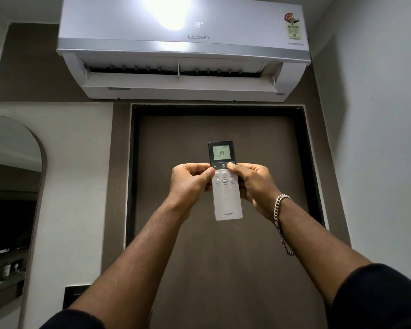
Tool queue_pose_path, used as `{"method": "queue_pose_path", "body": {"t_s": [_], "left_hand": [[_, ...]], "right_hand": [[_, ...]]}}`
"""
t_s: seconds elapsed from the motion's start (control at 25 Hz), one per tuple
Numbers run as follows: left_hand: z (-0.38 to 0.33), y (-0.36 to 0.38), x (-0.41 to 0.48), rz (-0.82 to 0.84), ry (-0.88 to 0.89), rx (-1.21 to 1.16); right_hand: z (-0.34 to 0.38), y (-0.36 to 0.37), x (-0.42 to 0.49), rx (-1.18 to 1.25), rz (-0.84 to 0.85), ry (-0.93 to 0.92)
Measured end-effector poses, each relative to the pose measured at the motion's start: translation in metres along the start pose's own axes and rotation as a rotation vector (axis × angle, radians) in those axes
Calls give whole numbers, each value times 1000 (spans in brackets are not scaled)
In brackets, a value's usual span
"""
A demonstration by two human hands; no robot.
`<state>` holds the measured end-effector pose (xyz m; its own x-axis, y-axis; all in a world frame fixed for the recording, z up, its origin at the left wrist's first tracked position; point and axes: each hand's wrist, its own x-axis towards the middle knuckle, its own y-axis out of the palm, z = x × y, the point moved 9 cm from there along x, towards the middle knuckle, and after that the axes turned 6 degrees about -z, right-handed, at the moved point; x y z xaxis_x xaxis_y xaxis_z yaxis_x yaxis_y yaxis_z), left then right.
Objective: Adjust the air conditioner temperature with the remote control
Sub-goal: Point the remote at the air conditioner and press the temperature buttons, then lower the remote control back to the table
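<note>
A white remote control [227,200] with a black top and a lit screen reading 19 is held upright in front of me, pointed up at the air conditioner [183,48]. My left hand [189,181] grips its left side, thumb resting on the upper buttons. My right hand [254,184] grips the right side, thumb on the button at the top right, beside the power key. The white wall unit hangs above the door, its flap open and its display showing 18.
A brown door [223,257] in a dark frame stands straight ahead under the unit. An arched mirror [12,198] hangs on the left wall, and a plain white wall [377,138] closes the right side. A silver chain bracelet [280,210] sits on my right wrist.
</note>
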<state>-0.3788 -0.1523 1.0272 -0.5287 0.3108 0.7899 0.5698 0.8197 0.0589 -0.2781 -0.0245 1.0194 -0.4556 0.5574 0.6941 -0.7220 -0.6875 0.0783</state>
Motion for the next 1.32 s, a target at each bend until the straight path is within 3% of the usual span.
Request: {"method": "queue_pose_path", "body": {"t_s": [0.36, 0.64, 1.0, 1.2, 1.32], "left_hand": [[42, 13, -7, 6, -70, 21], [167, 71, -90, 127, -370, 163], [374, 218, -377, 546, -890, 199], [442, 289, -580, 819, -1152, 219], [466, 317, -695, 1017, -1190, 253]], "right_hand": [[-40, -12, -5, 7, -31, 88], [-181, -75, -79, -106, -163, 401], [-387, -261, -339, -240, -452, 943], [-468, -355, -532, -137, -715, 1201], [-499, -389, -639, -111, -791, 1330]]}}
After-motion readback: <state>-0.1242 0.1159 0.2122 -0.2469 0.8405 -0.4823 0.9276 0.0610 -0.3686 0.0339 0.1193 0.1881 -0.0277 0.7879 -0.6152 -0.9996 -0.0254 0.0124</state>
